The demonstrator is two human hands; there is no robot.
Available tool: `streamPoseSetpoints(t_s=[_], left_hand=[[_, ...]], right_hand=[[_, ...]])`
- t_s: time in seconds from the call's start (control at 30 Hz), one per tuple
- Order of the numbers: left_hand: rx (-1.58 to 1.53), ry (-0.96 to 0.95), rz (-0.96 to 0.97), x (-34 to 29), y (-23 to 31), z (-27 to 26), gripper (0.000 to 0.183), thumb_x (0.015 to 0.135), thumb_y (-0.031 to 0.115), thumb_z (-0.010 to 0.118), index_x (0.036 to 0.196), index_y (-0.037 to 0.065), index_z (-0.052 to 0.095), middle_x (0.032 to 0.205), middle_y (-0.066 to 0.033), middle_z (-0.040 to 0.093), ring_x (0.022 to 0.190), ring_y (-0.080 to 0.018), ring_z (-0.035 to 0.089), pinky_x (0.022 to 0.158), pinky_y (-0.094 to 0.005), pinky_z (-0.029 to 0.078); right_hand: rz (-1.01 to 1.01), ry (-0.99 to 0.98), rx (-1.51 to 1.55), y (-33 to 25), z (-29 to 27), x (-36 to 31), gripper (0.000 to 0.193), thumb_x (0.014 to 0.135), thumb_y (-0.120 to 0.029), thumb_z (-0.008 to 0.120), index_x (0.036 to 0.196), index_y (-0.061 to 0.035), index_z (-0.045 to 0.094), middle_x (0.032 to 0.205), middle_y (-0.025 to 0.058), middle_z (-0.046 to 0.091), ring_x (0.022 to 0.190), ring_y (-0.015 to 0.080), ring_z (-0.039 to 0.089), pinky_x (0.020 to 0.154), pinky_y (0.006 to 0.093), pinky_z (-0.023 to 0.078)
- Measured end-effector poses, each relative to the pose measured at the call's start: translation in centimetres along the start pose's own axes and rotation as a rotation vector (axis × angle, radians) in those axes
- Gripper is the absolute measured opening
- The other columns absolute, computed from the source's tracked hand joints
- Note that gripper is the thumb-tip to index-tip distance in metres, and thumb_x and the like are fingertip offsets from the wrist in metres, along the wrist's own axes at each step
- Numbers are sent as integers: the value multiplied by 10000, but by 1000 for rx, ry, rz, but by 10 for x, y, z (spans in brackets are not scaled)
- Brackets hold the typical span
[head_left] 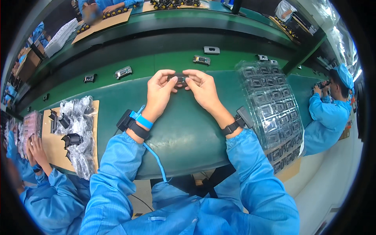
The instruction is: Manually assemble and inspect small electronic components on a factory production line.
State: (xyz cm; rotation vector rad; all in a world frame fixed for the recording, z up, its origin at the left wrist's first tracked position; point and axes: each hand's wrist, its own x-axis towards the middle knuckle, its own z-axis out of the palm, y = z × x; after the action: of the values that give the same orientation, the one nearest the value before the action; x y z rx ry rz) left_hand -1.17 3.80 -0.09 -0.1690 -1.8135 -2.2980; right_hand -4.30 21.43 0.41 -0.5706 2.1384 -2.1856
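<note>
My left hand (159, 92) and my right hand (204, 89) meet above the far part of the green work mat. Between them they hold a small dark rectangular part (181, 79), each gripping one end with thumb and fingers. The part lies lengthwise from left to right, with both thumbs on its near face. Its underside is hidden by my fingers. A blue wrist strap (145, 122) with a coiled cord circles my left wrist. Dark bands with small boxes sit on both wrists.
On the green strip beyond the mat lie several small housings (201, 60). Clear plastic trays (270, 105) with rectangular pockets stand at the right. Cardboard (53, 145) with bagged black parts (71, 140) lies at the left. Co-workers in blue sit on both sides and across.
</note>
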Motion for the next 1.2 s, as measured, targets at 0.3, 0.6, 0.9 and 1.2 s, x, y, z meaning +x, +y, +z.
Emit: streamPoseSetpoints(t_s=[0.3,0.6,0.9,1.2], left_hand=[[35,-59,-9,0,2,1,228,1018,43,658,1237,-6,620,1085,-113,749,918,-170,746,727,-257,576],[147,-89,23,1,4,1,302,949,44,755,1229,15,644,1071,-63,736,902,-120,717,731,-234,559],[158,-171,-46,-3,8,-4,290,937,22,754,1207,6,648,1000,-78,747,820,-138,726,709,-237,529],[235,-167,-34,3,7,5,284,942,50,749,1202,-6,649,1001,-79,741,816,-142,718,711,-242,520]], right_hand=[[-30,8,-1,-7,1,-4,280,1001,-66,675,1251,59,660,1033,124,757,905,150,728,783,284,592],[-106,-9,-85,-9,-1,-6,249,976,-38,680,1213,39,675,991,106,752,875,126,718,785,287,581],[-174,128,-382,-23,-12,-124,310,973,-11,604,1278,17,648,1148,173,725,1036,291,716,923,388,565],[65,553,-941,-146,-136,-266,134,931,-72,690,1044,-18,738,988,158,718,910,321,700,813,411,546]])
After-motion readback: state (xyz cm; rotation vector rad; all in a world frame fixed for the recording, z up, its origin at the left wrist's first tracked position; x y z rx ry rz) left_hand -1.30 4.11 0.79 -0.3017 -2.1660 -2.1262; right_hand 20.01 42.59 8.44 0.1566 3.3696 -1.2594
